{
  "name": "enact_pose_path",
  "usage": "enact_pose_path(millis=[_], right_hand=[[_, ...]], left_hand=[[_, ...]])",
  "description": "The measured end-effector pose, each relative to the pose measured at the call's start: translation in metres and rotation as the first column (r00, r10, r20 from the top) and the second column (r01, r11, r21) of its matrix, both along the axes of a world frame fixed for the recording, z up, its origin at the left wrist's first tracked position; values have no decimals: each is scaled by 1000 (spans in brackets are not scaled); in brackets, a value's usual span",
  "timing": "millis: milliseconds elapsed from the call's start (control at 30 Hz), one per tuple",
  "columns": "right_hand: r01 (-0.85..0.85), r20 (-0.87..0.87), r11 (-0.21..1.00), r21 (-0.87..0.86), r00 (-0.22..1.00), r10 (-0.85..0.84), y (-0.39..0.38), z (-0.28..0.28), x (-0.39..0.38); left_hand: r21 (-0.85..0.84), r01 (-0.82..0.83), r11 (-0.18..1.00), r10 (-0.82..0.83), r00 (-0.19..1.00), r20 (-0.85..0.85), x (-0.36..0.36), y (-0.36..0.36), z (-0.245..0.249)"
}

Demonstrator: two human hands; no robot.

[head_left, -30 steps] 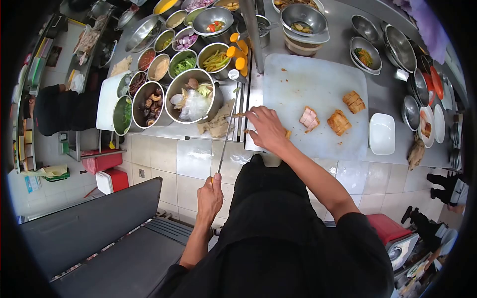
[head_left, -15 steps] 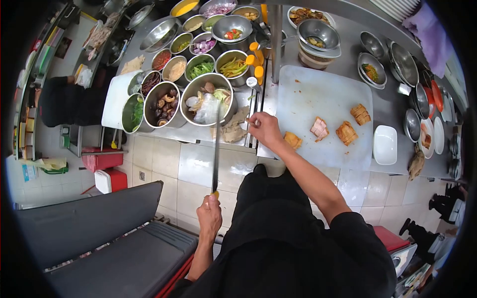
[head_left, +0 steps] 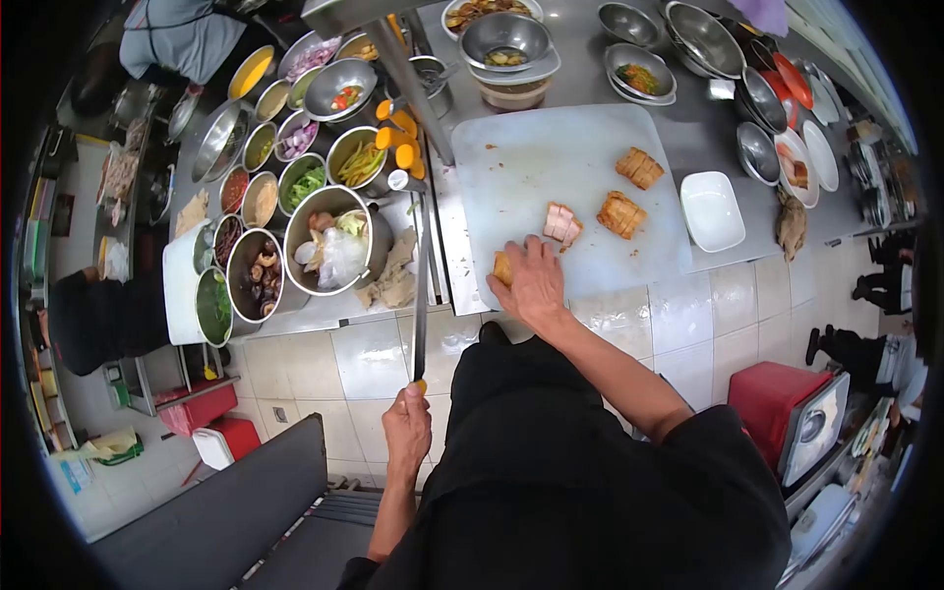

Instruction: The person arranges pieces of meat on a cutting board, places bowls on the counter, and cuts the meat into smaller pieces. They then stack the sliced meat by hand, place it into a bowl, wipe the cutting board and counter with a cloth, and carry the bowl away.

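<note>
My left hand (head_left: 406,430) is closed round the yellow handle of a long knife (head_left: 422,305), its blade pointing up and away from me. At the left front of the white cutting board (head_left: 551,138), my right hand (head_left: 534,280) has its fingers and thumb about a browned piece of roast pork (head_left: 501,267), partly hidden by the hand. Just beyond lies a pale sliced pork piece (head_left: 563,225). Farther right are two golden-brown sliced pork pieces, one nearer (head_left: 621,214) and one behind it (head_left: 639,168).
A white dish (head_left: 712,211) stands right of the board. Steel pots of mushrooms (head_left: 260,275) and mixed food (head_left: 327,241) stand left, with a cloth (head_left: 391,275) beside them. A metal post (head_left: 423,93) rises behind. Other people are at left and right.
My right hand has moved from the counter's edge by the cloth, rightward onto the browned pork piece. The view has shifted right. The knife stays in my left hand.
</note>
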State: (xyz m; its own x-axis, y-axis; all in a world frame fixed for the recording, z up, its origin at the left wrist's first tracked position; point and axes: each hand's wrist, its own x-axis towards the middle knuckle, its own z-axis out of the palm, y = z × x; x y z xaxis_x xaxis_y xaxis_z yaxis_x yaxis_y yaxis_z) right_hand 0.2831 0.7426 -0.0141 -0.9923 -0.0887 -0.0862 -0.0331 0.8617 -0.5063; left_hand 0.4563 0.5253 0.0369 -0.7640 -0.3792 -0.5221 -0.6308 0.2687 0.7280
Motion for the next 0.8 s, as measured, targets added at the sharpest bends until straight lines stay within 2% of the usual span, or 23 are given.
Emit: enact_pose_path(millis=[33,100,133,200,233,300,333,400,533,700,800], right_hand=[[12,-1,1000,0,1000,-12,7,-8,-3],[-391,-188,915,-96,910,369,18,-19,-13],[-388,-186,916,-102,912,365,24,-19,-14],[-446,-313,870,-210,873,373,31,-18,-14],[-454,-314,864,-216,870,379,33,-20,-10],[-114,-232,911,-397,973,21,34,-23,1],[-122,-230,907,-402,973,29,35,-27,2],[-159,-185,921,-355,978,97,36,-32,3],[-128,-179,900,-417,982,57,32,-32,1],[-184,-300,867,-464,953,42,31,-40,-2],[-211,-280,839,-502,957,73,34,-40,-5]], left_hand=[[-49,74,996,-71,996,55,-4,2,-5],[-103,133,986,-127,989,70,-14,10,-8],[-106,185,977,-178,981,75,-19,12,-9],[-143,272,952,-264,962,76,-23,17,-15],[-148,263,953,-254,964,79,-24,19,-14],[-196,359,912,-338,932,132,-28,29,-6],[-203,383,901,-346,918,195,-32,34,3],[-204,396,895,-356,911,207,-35,42,9],[-200,427,882,-374,892,254,-38,54,14],[-247,461,853,-381,871,311,-40,61,27],[-293,489,821,-404,862,306,-37,59,30]])
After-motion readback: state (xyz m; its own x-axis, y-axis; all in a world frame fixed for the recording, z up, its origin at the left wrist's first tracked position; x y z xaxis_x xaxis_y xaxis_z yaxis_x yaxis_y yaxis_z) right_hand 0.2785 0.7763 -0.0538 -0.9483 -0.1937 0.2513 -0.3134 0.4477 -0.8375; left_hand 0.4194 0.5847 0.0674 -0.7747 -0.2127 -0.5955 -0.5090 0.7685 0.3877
